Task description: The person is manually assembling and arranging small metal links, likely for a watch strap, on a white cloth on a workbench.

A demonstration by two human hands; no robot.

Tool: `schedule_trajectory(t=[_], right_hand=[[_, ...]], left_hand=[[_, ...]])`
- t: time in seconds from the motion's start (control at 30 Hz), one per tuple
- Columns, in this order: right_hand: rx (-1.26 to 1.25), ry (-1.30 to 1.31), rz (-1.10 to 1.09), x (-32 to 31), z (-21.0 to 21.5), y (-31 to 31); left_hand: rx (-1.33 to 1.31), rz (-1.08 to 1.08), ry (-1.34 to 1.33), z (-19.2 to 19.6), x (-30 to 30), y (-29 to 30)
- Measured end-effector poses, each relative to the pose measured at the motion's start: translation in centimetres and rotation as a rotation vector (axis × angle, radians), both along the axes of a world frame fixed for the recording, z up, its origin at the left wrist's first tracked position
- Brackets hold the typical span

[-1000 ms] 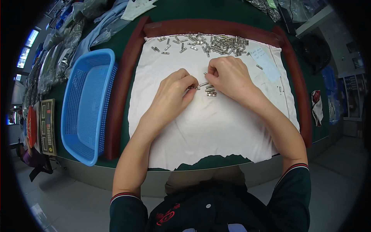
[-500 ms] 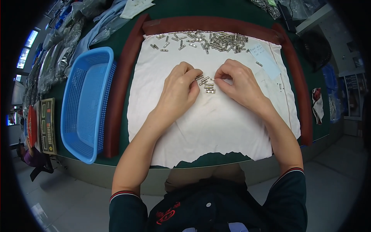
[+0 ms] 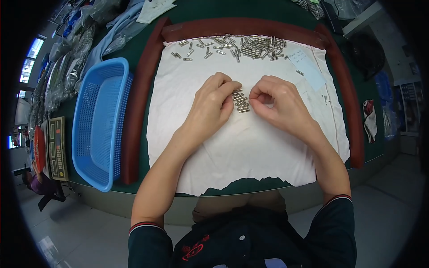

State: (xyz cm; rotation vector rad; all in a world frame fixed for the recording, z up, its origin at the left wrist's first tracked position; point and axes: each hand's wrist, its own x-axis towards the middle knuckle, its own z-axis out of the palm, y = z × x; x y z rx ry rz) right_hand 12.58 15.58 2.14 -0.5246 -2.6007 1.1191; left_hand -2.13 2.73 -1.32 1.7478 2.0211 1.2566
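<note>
Between my hands, several small silver metal cylinders (image 3: 241,106) lie side by side in a compact column on the white cloth (image 3: 241,147). My left hand (image 3: 213,98) is closed against the column's left side, its index fingertip at the far end and its thumb beside the pieces; whether it grips one is hidden. On the other side, my right hand (image 3: 279,100) is curled, thumb and fingertips pinched together at the column's right edge. Anything within that pinch is too small to make out. A loose heap of similar cylinders (image 3: 259,47) spreads along the cloth's far edge.
A dark red raised border (image 3: 241,30) frames the cloth at the back and both sides. To the left stands a blue perforated basket (image 3: 100,129). A light blue paper slip (image 3: 308,71) and a few single cylinders (image 3: 300,72) lie at the right. Bagged goods (image 3: 71,67) line the far left.
The cylinders between my hands have gone from partly skewed and scattered to a tidier, closed-up column. My right hand has moved slightly down along it; my left fingertips have shifted right.
</note>
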Motion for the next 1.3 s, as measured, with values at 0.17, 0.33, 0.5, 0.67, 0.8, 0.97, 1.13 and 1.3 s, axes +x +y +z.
schedule_trajectory(t=[0.17, 0.33, 0.5, 0.67, 0.8, 0.97, 1.13, 1.3], right_hand=[[0.197, 0.06, -0.069, -0.3, -2.0, 0.5], [0.3, 0.118, -0.028, -0.6, -2.6, -0.1], [0.244, 0.206, -0.004, 0.1, -2.4, 0.3], [0.416, 0.362, 0.133, 2.0, -3.0, 0.2], [0.454, 0.36, 0.192, 2.2, -2.6, 0.0], [0.448, 0.356, 0.19, 2.0, -3.0, -0.3], [0.478, 0.327, 0.189, 2.1, -3.1, -0.2], [0.487, 0.318, 0.199, 2.3, -3.2, -0.1]], left_hand=[[-0.019, 0.112, 0.109, -0.4, -0.3, -0.3], [-0.005, 0.075, 0.128, -0.4, 0.1, 0.2], [0.052, 0.064, 0.149, 0.4, -0.2, -0.6], [0.015, -0.007, 0.259, 1.4, 0.1, -3.4], [-0.048, -0.112, 0.288, 1.3, 0.5, -4.4], [-0.087, -0.117, 0.291, 1.1, 0.8, -4.0], [-0.107, -0.146, 0.32, 1.0, 0.9, -4.0], [-0.112, -0.143, 0.328, 0.8, 1.1, -3.9]])
